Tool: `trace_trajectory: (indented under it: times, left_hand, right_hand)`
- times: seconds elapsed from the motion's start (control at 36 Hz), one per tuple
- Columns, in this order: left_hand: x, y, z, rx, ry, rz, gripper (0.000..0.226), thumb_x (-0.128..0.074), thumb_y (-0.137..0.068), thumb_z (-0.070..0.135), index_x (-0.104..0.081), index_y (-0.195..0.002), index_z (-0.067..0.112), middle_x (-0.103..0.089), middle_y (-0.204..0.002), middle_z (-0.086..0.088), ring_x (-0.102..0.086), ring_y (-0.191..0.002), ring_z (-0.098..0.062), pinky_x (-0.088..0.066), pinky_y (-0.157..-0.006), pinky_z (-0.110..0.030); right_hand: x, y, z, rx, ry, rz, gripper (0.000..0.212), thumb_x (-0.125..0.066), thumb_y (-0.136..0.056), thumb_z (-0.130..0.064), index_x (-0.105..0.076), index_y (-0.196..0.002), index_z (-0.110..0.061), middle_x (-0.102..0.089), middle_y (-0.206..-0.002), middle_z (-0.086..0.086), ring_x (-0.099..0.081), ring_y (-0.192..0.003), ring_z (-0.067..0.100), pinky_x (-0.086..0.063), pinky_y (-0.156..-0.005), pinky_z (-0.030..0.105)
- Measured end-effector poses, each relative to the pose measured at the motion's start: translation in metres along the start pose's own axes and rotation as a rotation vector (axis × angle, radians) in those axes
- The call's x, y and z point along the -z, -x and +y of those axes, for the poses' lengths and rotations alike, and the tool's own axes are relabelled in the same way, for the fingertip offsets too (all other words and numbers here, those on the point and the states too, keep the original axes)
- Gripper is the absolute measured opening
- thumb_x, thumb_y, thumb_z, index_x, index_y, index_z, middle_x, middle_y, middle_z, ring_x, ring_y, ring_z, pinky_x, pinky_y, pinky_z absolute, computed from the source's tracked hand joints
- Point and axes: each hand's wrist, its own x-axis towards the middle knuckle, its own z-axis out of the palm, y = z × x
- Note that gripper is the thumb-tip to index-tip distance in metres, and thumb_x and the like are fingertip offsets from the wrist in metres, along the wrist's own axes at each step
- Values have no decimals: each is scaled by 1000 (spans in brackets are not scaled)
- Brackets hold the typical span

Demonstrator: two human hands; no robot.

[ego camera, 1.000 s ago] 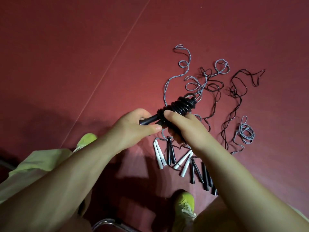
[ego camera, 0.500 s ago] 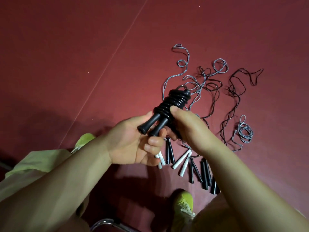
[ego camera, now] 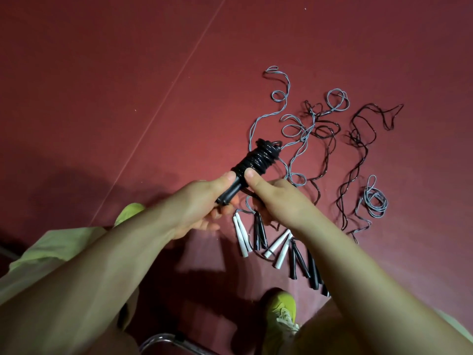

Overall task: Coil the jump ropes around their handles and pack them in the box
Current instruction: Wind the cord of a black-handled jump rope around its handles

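Right now both hands hold one black jump rope wound in a fat coil round its two black plastic handles point(ego camera: 252, 161). The left hand point(ego camera: 202, 208) has its grip curled round the bare ends of the handles, thumb on top. The right hand point(ego camera: 273, 198) pinches the bundle just past the left thumb, right where the coil starts, with its thumb on the rope and its fingers under.

The coil sticks out beyond both grips, up and away from the person, in the air above the dark red floor point(ego camera: 128, 98).

This bundle looks light. The handles are stiff and good to hold. The rope looks shiny and springy, so I think it may slip and pop loose if the pinch lets go. The best place to hold is over the last turns of the coil, so the end stays tucked.

Below the grips, on the floor, lie loose white and black handles in a row point(ego camera: 279, 248). Beyond the grips, a tangle of thin grey and black ropes point(ego camera: 320, 129) is spread out, soft and floppy. Those are not coiled yet. I cannot see any box here.
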Motion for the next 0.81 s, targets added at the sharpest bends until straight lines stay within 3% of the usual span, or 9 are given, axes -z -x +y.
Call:
trace_trajectory:
  times: [0.11,0.19,0.31,0.42,0.5,0.56,0.61,0.72,0.81]
  left_hand:
    - [-1,-4,-2,-51,-147,150,40,-41,-94,51,-63,-87,19,-54,-70,7,-47,-67,-10,-46,-75,-32]
    - [2,-7,-7,-127,-328,236,37,-45,-93,52,-61,-89,18,-54,-76,5,-50,-73,-14,-47,-80,-37]
    - [1,-2,-6,-195,-554,317,28,-52,-88,49,-53,-82,21,-49,-73,6,-46,-68,-15,-37,-66,-32]
    - [-1,0,-5,-267,-569,363,29,-59,-82,49,-50,-79,21,-48,-73,4,-45,-66,-16,-35,-62,-32]
    - [2,-1,-4,-291,-548,338,36,-65,-78,48,-47,-76,17,-45,-70,3,-41,-63,-16,-32,-60,-32]
    - [5,-1,-2,-267,-438,217,37,-69,-74,50,-50,-74,19,-49,-68,3,-44,-64,-15,-36,-64,-34]
    - [9,1,0,-201,-157,26,30,-62,-69,50,-62,-77,21,-59,-69,4,-53,-66,-12,-45,-73,-39]
    - [15,4,-3,-12,340,-495,64,-48,-72,65,-75,-89,11,-69,-84,-11,-63,-77,-23,-50,-76,-42]
    - [9,2,-11,-43,575,-843,81,-55,-72,73,-69,-106,1,-69,-90,-15,-66,-82,-27,-53,-75,-42]
  right_hand:
    - [2,1,-1,-32,-24,-40,70,-35,-89,-69,-55,-58,-9,-48,-45,0,-45,-40,13,-37,-58,28]
    - [3,2,-2,-64,-54,-81,70,-31,-91,-69,-61,-69,-10,-47,-44,-6,-39,-35,10,-34,-48,24]
    - [1,1,0,-73,-77,-103,61,-35,-90,-69,-61,-72,-17,-49,-46,-10,-35,-35,5,-26,-43,22]
    - [1,-1,3,-21,-109,-93,55,-43,-92,-61,-61,-70,-14,-44,-61,5,-31,-41,10,-23,-42,22]
    - [2,-1,2,41,-152,-72,46,-48,-94,-50,-59,-67,-14,-41,-52,-3,-29,-39,8,-23,-39,19]
    - [3,-2,2,73,-203,-56,42,-50,-95,-42,-56,-65,-14,-41,-42,-11,-30,-36,3,-24,-38,14]
    - [4,-1,1,97,-256,-46,41,-53,-90,-43,-55,-64,-12,-40,-37,-11,-30,-35,2,-24,-38,13]
    - [8,1,1,226,-428,-113,34,-54,-70,-49,-57,-55,-18,-38,-50,-2,-31,-44,12,-21,-45,23]
    - [8,1,3,332,-436,-328,56,-49,-76,-49,-46,-70,7,-36,-53,6,-35,-49,21,-23,-49,36]
